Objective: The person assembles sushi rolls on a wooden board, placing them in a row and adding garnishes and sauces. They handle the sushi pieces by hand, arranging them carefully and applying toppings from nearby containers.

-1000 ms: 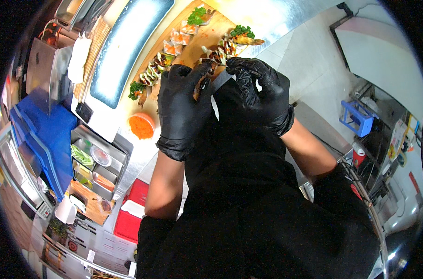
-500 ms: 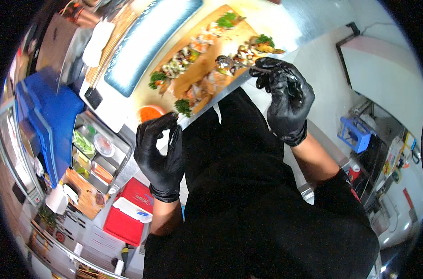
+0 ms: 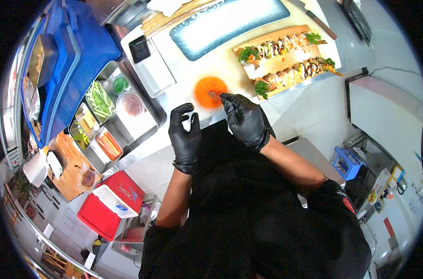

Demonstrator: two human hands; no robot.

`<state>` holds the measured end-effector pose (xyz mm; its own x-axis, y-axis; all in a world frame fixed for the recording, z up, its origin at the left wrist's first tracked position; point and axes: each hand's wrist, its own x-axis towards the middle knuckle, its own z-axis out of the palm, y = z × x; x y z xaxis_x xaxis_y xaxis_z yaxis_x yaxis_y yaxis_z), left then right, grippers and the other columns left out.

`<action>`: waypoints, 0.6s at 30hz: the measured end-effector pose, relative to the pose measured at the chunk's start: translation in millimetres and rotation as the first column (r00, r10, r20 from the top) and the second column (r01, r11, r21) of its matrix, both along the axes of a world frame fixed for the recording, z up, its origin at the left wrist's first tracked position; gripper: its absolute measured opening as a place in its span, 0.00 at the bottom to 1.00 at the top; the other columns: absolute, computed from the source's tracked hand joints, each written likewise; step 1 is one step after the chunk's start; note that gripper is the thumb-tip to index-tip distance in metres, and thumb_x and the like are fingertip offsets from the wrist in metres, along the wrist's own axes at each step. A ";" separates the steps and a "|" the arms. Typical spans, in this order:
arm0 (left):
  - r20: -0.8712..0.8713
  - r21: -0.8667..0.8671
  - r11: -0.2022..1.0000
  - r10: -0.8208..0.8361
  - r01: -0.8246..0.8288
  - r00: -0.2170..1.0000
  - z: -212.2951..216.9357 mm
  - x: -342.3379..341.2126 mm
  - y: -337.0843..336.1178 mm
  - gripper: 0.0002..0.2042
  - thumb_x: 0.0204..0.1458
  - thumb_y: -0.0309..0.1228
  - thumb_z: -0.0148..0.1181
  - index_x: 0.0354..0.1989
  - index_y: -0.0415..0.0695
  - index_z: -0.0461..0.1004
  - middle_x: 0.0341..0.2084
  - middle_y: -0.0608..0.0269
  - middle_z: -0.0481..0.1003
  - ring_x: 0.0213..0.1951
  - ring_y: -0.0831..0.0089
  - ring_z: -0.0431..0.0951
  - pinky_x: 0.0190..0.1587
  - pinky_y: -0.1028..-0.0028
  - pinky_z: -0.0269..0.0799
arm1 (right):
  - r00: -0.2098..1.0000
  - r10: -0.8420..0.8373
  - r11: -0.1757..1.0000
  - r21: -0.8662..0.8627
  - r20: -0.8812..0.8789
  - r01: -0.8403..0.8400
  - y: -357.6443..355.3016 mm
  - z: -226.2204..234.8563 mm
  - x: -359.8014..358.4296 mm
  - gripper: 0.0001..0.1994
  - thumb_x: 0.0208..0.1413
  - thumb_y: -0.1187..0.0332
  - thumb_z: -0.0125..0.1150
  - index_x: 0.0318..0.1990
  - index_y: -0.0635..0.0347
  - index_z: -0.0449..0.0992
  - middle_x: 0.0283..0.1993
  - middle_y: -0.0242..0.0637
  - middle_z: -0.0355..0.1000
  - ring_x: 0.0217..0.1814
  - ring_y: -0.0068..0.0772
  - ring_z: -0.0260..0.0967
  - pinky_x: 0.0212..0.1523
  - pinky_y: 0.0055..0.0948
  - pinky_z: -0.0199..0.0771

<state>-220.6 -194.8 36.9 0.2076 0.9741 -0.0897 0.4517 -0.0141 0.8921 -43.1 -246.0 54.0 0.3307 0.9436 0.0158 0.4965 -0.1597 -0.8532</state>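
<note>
A round bowl of bright orange roe (image 3: pixel 206 89) stands on the white worktop before me. My right hand (image 3: pixel 245 120), in a black glove, pinches a small metal spoon (image 3: pixel 214 94) whose end is down in the roe. Beside the bowl's near left side, my gloved left hand (image 3: pixel 185 143) is empty, thumb and fingers apart. Right of the bowl, a wooden board (image 3: pixel 268 66) carries two rows of dressed sushi rolls, a far row (image 3: pixel 280 48) and a near row (image 3: pixel 293 75). Green herb tufts sit at their ends, with pale and dark sauce on top.
Behind the bowl lies a long blue-rimmed white platter (image 3: pixel 230 27). A knife (image 3: pixel 321 25) rests beyond the board. On the left are a metal tray (image 3: pixel 141 134) of containers with cut vegetables, a white tray (image 3: pixel 156 76) and a blue bin (image 3: pixel 88 51). A red box (image 3: pixel 123 189) stands lower left.
My right hand has moved the spoon from above the near roll leftward into the roe bowl. The view has shifted left, and my left hand stays open near the bowl.
</note>
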 end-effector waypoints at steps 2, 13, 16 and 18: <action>0.053 -0.002 0.998 -0.057 0.057 0.997 -12.2 -4.8 2.3 0.14 0.52 0.16 0.61 0.46 0.41 0.74 0.44 0.58 0.78 0.48 0.66 0.79 0.48 0.69 0.73 | 1.000 -0.006 1.000 -0.008 -0.017 0.006 -0.5 -10.4 -8.3 0.08 0.61 0.76 0.58 0.46 0.66 0.80 0.41 0.51 0.79 0.42 0.50 0.79 0.44 0.38 0.79; 0.123 -0.015 0.990 -0.139 0.142 0.983 -12.3 -14.8 10.5 0.13 0.53 0.18 0.61 0.48 0.39 0.73 0.43 0.55 0.78 0.47 0.65 0.78 0.49 0.69 0.74 | 0.936 -0.196 0.981 -0.069 -0.291 0.184 -9.3 -28.7 -30.8 0.10 0.67 0.74 0.52 0.49 0.69 0.78 0.40 0.42 0.81 0.32 0.22 0.71 0.36 0.27 0.74; 0.102 0.012 0.988 -0.155 0.154 0.983 -8.0 -16.2 12.3 0.13 0.55 0.19 0.62 0.49 0.38 0.73 0.45 0.55 0.78 0.47 0.66 0.78 0.51 0.70 0.73 | 0.879 -0.247 0.967 -0.041 -0.409 0.253 -10.6 -34.6 -28.5 0.12 0.69 0.73 0.49 0.50 0.69 0.77 0.39 0.39 0.81 0.31 0.22 0.70 0.34 0.26 0.72; 0.097 0.029 0.992 -0.128 0.126 0.987 -4.5 -15.2 13.1 0.14 0.54 0.18 0.62 0.50 0.38 0.74 0.46 0.55 0.78 0.47 0.66 0.78 0.49 0.70 0.73 | 0.696 -0.385 0.919 -0.178 -0.606 0.352 -10.3 -16.4 -26.7 0.12 0.70 0.70 0.50 0.50 0.68 0.78 0.37 0.35 0.80 0.30 0.19 0.69 0.32 0.21 0.69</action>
<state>-235.7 -181.7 32.4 0.3364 0.9408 -0.0407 0.3550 -0.0867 0.9308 -69.8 -256.3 37.5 0.5727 0.7382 -0.3565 -0.2439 -0.2617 -0.9338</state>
